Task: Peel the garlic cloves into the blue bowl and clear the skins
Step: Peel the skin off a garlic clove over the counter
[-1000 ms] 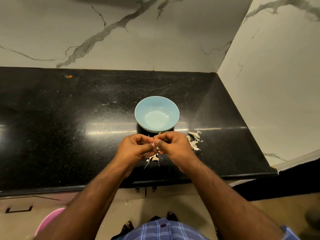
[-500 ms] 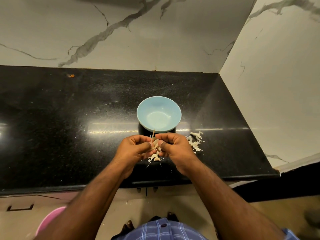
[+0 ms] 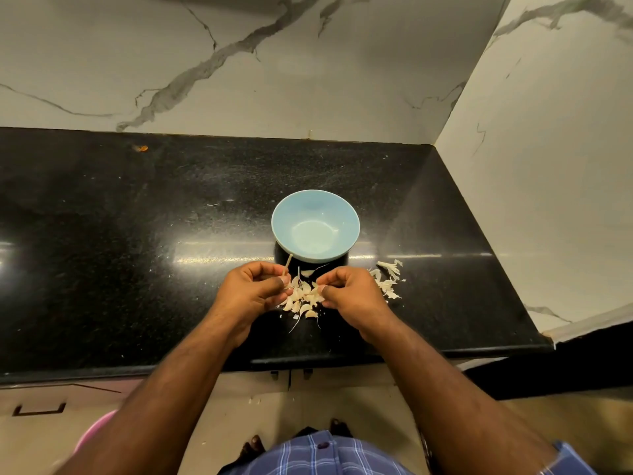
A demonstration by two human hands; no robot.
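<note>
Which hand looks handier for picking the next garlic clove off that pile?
Probably the right hand: its fingertips already touch the garlic cloves, while the left hand pinches a thin stem.

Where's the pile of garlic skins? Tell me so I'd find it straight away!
Start at the black countertop and find the blue bowl in its middle. The garlic skins lie just right of and nearer than the bowl, beside the right hand. They are thin, ragged white flakes, unlike the plump cloves between the hands.
</note>
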